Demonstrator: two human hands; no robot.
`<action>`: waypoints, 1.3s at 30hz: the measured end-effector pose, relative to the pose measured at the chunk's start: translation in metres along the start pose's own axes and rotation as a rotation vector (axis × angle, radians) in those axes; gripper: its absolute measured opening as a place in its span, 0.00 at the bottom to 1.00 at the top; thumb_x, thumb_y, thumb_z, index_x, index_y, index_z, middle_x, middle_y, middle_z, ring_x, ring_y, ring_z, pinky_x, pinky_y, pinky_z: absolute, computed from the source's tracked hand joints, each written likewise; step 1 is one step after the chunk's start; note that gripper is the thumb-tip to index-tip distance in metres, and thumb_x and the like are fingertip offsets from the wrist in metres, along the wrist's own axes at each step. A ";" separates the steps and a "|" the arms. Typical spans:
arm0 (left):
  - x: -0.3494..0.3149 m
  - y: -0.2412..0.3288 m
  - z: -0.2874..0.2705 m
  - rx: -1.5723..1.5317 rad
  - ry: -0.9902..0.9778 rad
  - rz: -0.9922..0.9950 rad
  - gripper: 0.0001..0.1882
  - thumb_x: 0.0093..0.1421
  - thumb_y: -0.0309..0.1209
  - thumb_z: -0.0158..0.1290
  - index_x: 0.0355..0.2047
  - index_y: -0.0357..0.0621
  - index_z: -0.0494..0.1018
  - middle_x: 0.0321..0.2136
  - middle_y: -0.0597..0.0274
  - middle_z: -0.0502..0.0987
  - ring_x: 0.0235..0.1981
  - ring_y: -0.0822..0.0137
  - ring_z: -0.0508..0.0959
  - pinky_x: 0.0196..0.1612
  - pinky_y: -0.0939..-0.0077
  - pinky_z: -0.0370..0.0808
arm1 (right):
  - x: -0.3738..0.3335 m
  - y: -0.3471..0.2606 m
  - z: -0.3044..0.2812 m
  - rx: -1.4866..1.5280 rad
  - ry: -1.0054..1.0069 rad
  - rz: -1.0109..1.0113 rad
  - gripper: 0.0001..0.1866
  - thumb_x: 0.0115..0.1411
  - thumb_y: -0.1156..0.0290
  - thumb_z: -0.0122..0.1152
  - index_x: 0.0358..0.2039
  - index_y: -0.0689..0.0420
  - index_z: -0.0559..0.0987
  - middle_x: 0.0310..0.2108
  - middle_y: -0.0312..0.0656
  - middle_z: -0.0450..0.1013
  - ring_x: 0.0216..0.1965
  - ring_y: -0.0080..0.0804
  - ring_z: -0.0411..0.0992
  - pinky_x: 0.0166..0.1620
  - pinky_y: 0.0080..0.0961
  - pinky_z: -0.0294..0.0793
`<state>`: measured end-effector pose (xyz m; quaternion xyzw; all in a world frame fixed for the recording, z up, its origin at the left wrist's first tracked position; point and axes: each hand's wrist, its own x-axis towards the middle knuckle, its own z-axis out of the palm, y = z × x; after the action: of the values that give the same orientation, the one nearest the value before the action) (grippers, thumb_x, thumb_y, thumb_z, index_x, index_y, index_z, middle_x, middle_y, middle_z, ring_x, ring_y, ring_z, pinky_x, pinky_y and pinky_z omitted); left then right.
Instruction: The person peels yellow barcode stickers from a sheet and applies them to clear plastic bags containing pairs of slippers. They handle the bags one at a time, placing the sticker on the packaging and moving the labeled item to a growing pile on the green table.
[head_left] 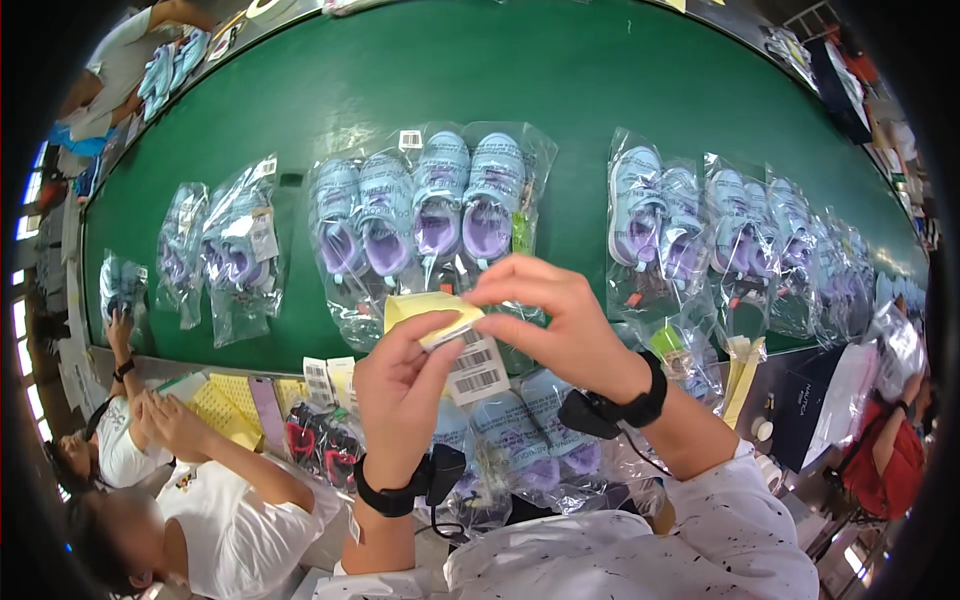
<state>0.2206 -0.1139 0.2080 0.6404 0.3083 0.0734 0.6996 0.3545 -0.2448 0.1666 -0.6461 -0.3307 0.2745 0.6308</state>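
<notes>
Yellow label strip [402,308], qty 1, up in the air over the near side of the green table [580,65], between 2 bare hands. Left hand [398,385]: thumb and index clamped on the strip's near side. Right hand [555,315]: thumb and index at its right end, can't tell if pinching or just touching. Strip's long axis runs left-right, slightly curled, right end at the right fingertips. White barcode sheet [478,372], qty 1, hangs from there toward near right; at least 2 barcodes show. Just beyond the hands: 4 light-blue shoes [440,160] in clear bags, toes far. Left of those: 2 larger shoe bags [240,230]. Right: row of bagged shoes [638,185], count unclear.
</notes>
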 end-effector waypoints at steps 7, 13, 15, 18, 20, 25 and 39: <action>-0.006 0.002 0.017 0.059 -0.044 0.007 0.12 0.61 0.18 0.53 0.46 0.32 0.75 0.33 0.63 0.79 0.29 0.83 0.74 0.28 0.89 0.67 | -0.022 -0.003 -0.013 -0.036 0.045 -0.050 0.06 0.52 0.77 0.67 0.32 0.60 0.81 0.32 0.38 0.71 0.33 0.29 0.71 0.35 0.24 0.70; -0.005 0.001 0.023 0.135 -0.089 -0.055 0.11 0.60 0.18 0.55 0.44 0.32 0.75 0.32 0.65 0.79 0.30 0.82 0.75 0.30 0.88 0.69 | -0.033 -0.005 -0.014 -0.022 0.110 -0.024 0.05 0.52 0.76 0.67 0.30 0.60 0.80 0.35 0.40 0.71 0.35 0.32 0.71 0.38 0.25 0.70; -0.005 0.001 0.025 0.148 -0.098 -0.043 0.11 0.60 0.19 0.55 0.43 0.33 0.76 0.30 0.68 0.78 0.27 0.84 0.74 0.27 0.89 0.67 | -0.032 -0.005 -0.015 0.014 0.112 -0.002 0.05 0.52 0.76 0.67 0.30 0.60 0.80 0.35 0.40 0.72 0.36 0.33 0.72 0.39 0.26 0.70; -0.007 0.003 0.024 0.173 -0.108 -0.016 0.11 0.60 0.19 0.56 0.43 0.33 0.76 0.29 0.66 0.79 0.28 0.82 0.76 0.29 0.89 0.70 | -0.033 0.002 -0.021 0.114 -0.018 0.084 0.05 0.53 0.78 0.67 0.31 0.60 0.80 0.35 0.39 0.73 0.38 0.31 0.72 0.41 0.26 0.71; -0.005 -0.002 0.022 0.160 -0.116 -0.015 0.11 0.60 0.18 0.55 0.44 0.32 0.76 0.29 0.64 0.80 0.29 0.81 0.77 0.30 0.89 0.71 | -0.034 0.005 -0.021 0.043 -0.015 0.026 0.06 0.52 0.78 0.67 0.31 0.60 0.80 0.34 0.40 0.73 0.38 0.33 0.72 0.41 0.27 0.71; 0.000 -0.010 0.027 0.045 -0.118 -0.136 0.20 0.60 0.16 0.53 0.53 0.31 0.68 0.39 0.55 0.78 0.35 0.75 0.79 0.34 0.84 0.76 | -0.034 0.011 -0.008 -0.316 0.151 -0.345 0.06 0.49 0.79 0.68 0.28 0.61 0.79 0.33 0.41 0.73 0.36 0.37 0.71 0.39 0.29 0.71; 0.006 -0.028 0.020 0.035 -0.001 -0.233 0.25 0.57 0.14 0.53 0.56 0.30 0.63 0.46 0.50 0.76 0.44 0.67 0.79 0.45 0.77 0.78 | 0.078 0.176 -0.109 0.787 0.400 0.556 0.05 0.59 0.76 0.63 0.33 0.59 0.74 0.35 0.41 0.74 0.38 0.31 0.75 0.45 0.28 0.77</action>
<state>0.2278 -0.1321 0.1789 0.6124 0.3816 -0.0141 0.6922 0.5021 -0.2505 0.0017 -0.4636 0.1087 0.4062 0.7799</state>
